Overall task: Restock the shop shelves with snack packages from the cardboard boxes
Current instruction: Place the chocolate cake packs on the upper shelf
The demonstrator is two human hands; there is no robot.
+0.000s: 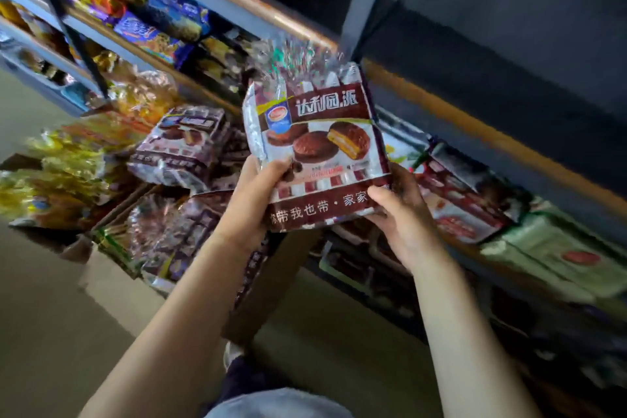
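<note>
A brown and silver bag of chocolate pies (315, 146) is held upright in mid-air in front of the shelves. My left hand (252, 200) grips its lower left corner, thumb on the front. My right hand (400, 214) grips the lower right corner. Below and to the left, an open cardboard box (112, 282) holds more of the same brown bags (183, 142). The shelf (509, 146) behind the bag has a long orange front edge.
Yellow snack bags (57, 173) fill another box at the far left. Red packs (454, 204) and green packs (556, 251) lie on the lower shelf to the right. Blue and mixed bags (159, 24) crowd the upper left shelves. The dark shelf bay above right looks bare.
</note>
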